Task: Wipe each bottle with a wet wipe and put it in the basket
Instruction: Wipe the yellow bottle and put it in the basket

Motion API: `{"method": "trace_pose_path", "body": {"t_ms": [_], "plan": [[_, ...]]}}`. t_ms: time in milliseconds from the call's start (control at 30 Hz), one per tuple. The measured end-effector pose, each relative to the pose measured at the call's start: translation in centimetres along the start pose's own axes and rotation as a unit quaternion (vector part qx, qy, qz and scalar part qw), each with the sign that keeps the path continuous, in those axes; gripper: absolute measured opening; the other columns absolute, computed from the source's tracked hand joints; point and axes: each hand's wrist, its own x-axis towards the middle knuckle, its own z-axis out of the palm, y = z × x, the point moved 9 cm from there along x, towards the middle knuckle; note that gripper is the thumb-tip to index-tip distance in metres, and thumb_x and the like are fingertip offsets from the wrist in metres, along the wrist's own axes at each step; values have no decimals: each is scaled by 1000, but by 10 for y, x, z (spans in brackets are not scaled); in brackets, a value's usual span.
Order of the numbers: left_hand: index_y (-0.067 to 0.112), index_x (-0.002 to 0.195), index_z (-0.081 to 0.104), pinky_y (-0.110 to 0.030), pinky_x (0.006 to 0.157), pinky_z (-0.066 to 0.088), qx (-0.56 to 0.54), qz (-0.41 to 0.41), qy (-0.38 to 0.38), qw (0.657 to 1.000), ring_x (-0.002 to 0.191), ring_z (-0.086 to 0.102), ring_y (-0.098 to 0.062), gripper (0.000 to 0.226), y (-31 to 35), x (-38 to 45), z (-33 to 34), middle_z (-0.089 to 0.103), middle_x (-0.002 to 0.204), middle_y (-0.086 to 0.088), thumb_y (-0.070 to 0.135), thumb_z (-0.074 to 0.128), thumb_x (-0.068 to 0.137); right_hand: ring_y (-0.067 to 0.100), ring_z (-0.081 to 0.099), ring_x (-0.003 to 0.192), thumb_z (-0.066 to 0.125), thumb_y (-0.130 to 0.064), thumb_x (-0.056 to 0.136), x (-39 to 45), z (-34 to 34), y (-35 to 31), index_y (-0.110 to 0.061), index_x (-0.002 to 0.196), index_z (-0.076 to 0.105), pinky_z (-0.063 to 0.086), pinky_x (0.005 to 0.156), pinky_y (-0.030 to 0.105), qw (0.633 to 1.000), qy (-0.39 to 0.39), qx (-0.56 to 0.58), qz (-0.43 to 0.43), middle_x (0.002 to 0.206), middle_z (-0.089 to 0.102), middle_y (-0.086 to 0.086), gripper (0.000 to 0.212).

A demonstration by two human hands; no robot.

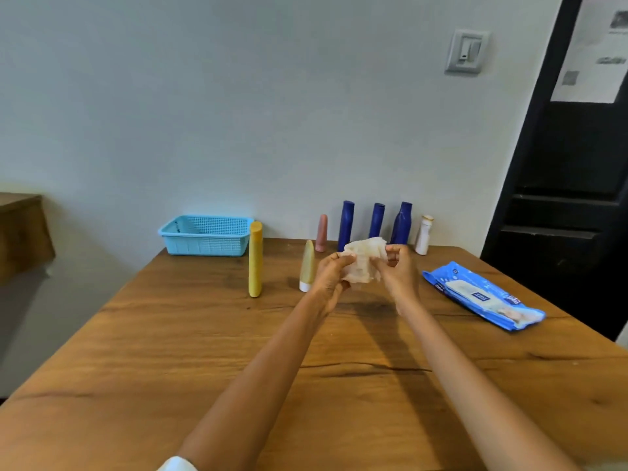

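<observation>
Both hands are raised over the middle of the wooden tabletop point(170, 351) with a crumpled white wet wipe point(363, 263) stretched between them. The left hand point(331, 278) grips the wipe's left side with curled fingers, and the right hand point(399, 271) pinches its right side; just how the right fingers lie on it is hard to make out.

Taking the wipe as the landmark: directly behind it, near the wall, three dark blue bottles point(377, 220) stand upright in a row, with a pink bottle point(321, 232) left of them and a white bottle point(424, 234) to their right. Just left of the wipe a pale yellow tube point(307, 265) stands on its white cap, and further left stands a tall yellow bottle point(255, 260). Far left and behind sits the light blue basket point(207, 236), with no bottle visible in it. To the right of the wipe a blue pack of wipes point(482, 295) lies flat on the tabletop.
</observation>
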Motion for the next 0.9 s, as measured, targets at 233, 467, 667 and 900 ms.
{"method": "trace_pose_path", "body": {"t_ms": [233, 467, 667, 900], "plan": [[8, 126, 51, -31, 70, 58, 16, 34, 6, 999, 93, 63, -21, 36, 27, -12, -7, 59, 121, -14, 4, 55, 90, 5, 56, 103, 64, -34, 85, -29, 29, -50, -20, 124, 55, 47, 82, 18, 985, -125, 44, -114, 113, 59, -10, 43], [8, 97, 66, -34, 80, 52, 391, 300, 59, 868, 102, 61, -21, 13, 106, -37, -12, 66, 111, -12, 15, 62, 86, 8, 66, 94, 64, -16, 88, -32, 54, -91, -23, 103, 68, 52, 72, 17, 964, -221, 123, -79, 99, 71, -2, 18], [20, 110, 53, -23, 75, 43, 421, 408, 171, 792, 95, 49, -12, 39, 163, -59, -51, 46, 108, 10, 32, 72, 79, 17, 65, 72, 60, -13, 88, -24, 86, -142, -15, 96, 66, 54, 71, 32, 981, -130, 81, -122, 77, 68, 1, 10], [21, 138, 37, -31, 100, 39, 501, 210, 94, 834, 121, 40, -14, 68, 180, -22, -118, 36, 140, 1, 39, 69, 80, 14, 63, 86, 62, -18, 86, -5, 116, -172, -20, 91, 68, 53, 72, 26, 974, -98, 178, -102, 89, 69, -4, 8]]}}
